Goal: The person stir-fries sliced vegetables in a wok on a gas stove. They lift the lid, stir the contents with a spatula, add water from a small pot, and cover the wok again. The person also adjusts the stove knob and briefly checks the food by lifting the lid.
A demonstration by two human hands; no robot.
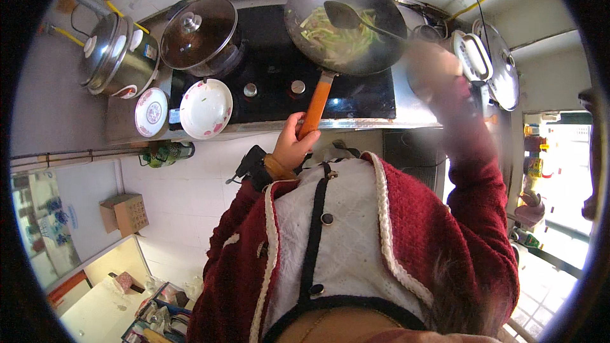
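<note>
My left hand (295, 139) is wrapped around the orange wooden handle (316, 105) of a dark wok (386, 7) on the stovetop. Pale green vegetable strips (329, 38) lie in the wok under light steam. My right hand (432, 66), blurred, is at the wok's right side and grips a spatula. Its dark spatula head (342, 15) is over the vegetables, and its thin shaft runs back to the hand. Whether the head touches the food I cannot tell.
A glass-lidded pot (198, 33) stands left of the wok on the black cooktop (271, 64). A rice cooker (121, 57), a white bowl (206, 108) and a patterned plate (151, 112) sit further left. At right, a pot lid (506, 64) leans beside a white perforated container (472, 55).
</note>
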